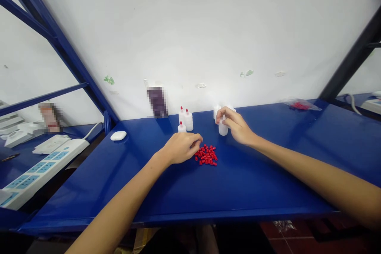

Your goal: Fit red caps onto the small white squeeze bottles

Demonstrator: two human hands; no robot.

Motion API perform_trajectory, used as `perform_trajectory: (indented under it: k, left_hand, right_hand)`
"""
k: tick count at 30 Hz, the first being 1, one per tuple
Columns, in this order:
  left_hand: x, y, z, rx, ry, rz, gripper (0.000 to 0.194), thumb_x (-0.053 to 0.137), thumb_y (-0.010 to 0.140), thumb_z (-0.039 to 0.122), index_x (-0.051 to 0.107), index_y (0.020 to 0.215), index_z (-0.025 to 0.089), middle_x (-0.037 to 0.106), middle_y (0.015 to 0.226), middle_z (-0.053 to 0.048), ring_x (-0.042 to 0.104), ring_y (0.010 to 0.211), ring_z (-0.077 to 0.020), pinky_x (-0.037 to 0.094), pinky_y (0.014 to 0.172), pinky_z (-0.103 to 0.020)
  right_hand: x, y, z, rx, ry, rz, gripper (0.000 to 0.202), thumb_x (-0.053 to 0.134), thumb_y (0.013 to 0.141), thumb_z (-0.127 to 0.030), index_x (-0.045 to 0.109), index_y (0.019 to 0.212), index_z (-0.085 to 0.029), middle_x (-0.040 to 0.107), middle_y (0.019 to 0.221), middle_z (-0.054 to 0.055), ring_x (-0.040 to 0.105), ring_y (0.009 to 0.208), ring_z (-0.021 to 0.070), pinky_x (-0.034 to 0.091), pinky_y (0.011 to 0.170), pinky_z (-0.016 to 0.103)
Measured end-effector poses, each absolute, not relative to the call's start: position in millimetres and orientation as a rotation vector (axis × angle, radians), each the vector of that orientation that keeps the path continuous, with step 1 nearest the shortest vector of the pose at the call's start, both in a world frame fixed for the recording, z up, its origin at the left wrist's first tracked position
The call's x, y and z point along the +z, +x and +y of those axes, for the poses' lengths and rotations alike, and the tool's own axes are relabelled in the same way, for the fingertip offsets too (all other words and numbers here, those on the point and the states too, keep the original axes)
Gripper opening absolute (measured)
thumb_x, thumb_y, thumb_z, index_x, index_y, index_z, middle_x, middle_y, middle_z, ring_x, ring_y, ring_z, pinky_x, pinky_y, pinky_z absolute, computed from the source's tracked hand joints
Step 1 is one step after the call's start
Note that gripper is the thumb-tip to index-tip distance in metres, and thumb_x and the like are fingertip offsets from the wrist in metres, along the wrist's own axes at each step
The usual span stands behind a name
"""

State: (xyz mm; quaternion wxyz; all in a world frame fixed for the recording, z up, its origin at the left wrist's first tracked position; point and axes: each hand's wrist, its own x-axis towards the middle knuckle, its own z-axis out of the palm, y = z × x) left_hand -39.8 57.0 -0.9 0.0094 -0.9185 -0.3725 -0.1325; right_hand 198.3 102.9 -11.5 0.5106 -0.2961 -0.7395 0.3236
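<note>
My right hand has its fingers closed around the upper part of a small white plastic bottle, which looks upright at the blue tabletop. Other white bottles stand just behind it, partly covered by the hand. Over the left edge of a pile of small red caps, my left hand is closed with thumb and fingertips together; whatever it may pinch is hidden. Beyond that hand, white bottles with red caps on their tips stand in a small group.
A white rounded case lies at the table's left. Against the wall leans a blurred dark rectangular object. A clear bag of red caps lies at the back right. Blue frame posts rise on the left, beside a power strip.
</note>
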Motion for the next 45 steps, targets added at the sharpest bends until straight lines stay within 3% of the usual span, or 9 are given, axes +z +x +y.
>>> perform_trajectory:
  k: [6, 17, 26, 31, 34, 41, 45]
  left_hand:
    - [9.1, -46.5, 53.9, -0.242, -2.914, -1.305, 0.025, 0.043, 0.090, 0.020, 0.067, 0.098, 0.022, 0.070, 0.077, -0.002, 0.064, 0.069, -0.0179, 0.041, 0.065, -0.027]
    - [17.6, -42.2, 51.5, -0.097, -3.122, -1.464, 0.025, 0.050, 0.082, 0.017, 0.067, 0.100, 0.019, 0.060, 0.061, 0.001, 0.053, 0.053, -0.0133, 0.036, 0.053, -0.024]
    - [13.7, -44.8, 54.1, -0.107, -3.179, -1.489, 0.012, 0.054, 0.085, 0.025, 0.064, 0.088, 0.019, 0.060, 0.061, 0.001, 0.055, 0.056, -0.0135, 0.035, 0.053, -0.024]
    - [15.0, -42.9, 55.5, -0.390, -3.177, -1.429, 0.008, 0.057, 0.081, 0.021, 0.064, 0.085, 0.019, 0.055, 0.056, 0.005, 0.051, 0.051, -0.0115, 0.036, 0.053, -0.023]
    - [17.0, -36.2, 53.3, -0.688, -3.140, -1.432, 0.008, 0.057, 0.081, 0.020, 0.063, 0.085, 0.018, 0.052, 0.056, 0.006, 0.047, 0.050, -0.0093, 0.036, 0.053, -0.022]
    - [17.5, -17.1, 47.6, -1.278, -2.945, -1.571, 0.009, 0.061, 0.081, 0.023, 0.066, 0.085, 0.016, 0.053, 0.055, 0.006, 0.046, 0.048, -0.0072, 0.038, 0.052, -0.020]
    - [14.7, -12.1, 49.2, -1.572, -2.901, -1.506, 0.025, 0.061, 0.085, 0.025, 0.068, 0.107, 0.016, 0.069, 0.084, -0.003, 0.056, 0.061, -0.0092, 0.043, 0.054, -0.020]
  right_hand:
    - [-14.9, 198.3, 99.7, 0.855, -0.724, -1.662, 0.016, 0.045, 0.072, -0.014, 0.056, 0.083, -0.019, 0.061, 0.078, 0.002, 0.056, 0.077, 0.0186, 0.040, 0.071, 0.032]
    - [-18.9, 200.1, 99.8, 0.746, -0.816, -1.755, 0.015, 0.045, 0.082, -0.020, 0.060, 0.087, -0.019, 0.063, 0.088, 0.004, 0.057, 0.083, 0.0188, 0.040, 0.073, 0.032]
    - [-32.1, 187.1, 95.1, 1.180, -0.657, -1.469, 0.008, 0.053, 0.076, -0.024, 0.059, 0.080, -0.019, 0.060, 0.071, 0.000, 0.058, 0.066, 0.0164, 0.046, 0.065, 0.031]
    - [-33.5, 177.0, 90.6, 1.166, -0.672, -1.409, 0.005, 0.053, 0.073, -0.022, 0.056, 0.071, -0.019, 0.055, 0.062, -0.001, 0.052, 0.058, 0.0146, 0.041, 0.060, 0.028]
    - [-31.7, 172.7, 85.5, 1.083, -0.755, -1.436, 0.013, 0.058, 0.078, -0.029, 0.053, 0.069, -0.020, 0.054, 0.057, -0.003, 0.050, 0.055, 0.0140, 0.038, 0.057, 0.028]
    - [-35.5, 172.5, 86.2, 1.075, -0.704, -1.462, 0.010, 0.056, 0.081, -0.027, 0.055, 0.074, -0.020, 0.059, 0.058, -0.003, 0.059, 0.058, 0.0160, 0.044, 0.064, 0.029]
    - [-36.9, 173.1, 90.4, 1.248, -0.637, -1.418, 0.011, 0.060, 0.073, -0.024, 0.065, 0.080, -0.017, 0.066, 0.074, 0.001, 0.062, 0.067, 0.0161, 0.046, 0.065, 0.028]
